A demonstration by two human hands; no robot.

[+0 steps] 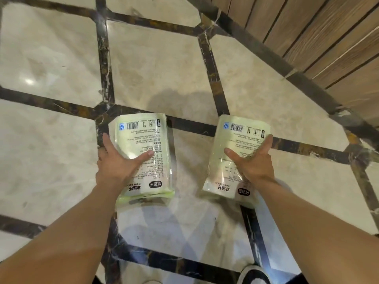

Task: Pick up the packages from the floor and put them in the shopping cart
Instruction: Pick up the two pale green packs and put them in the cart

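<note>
Two pale green plastic packages with printed labels and barcodes are held above the floor. My left hand point(117, 158) grips the left package point(143, 140) from its left side, thumb lying across the top. My right hand point(254, 160) grips the right package point(240, 136) from its right side, thumb on the label. Both packages lie flat, label up, with their barcodes at the far end. No shopping cart is in view.
The floor is beige marble tile point(160, 64) with dark brown border strips. A wooden slatted wall or panel point(320, 37) runs along the upper right. The toe of a dark shoe with a white edge point(254, 273) shows at the bottom.
</note>
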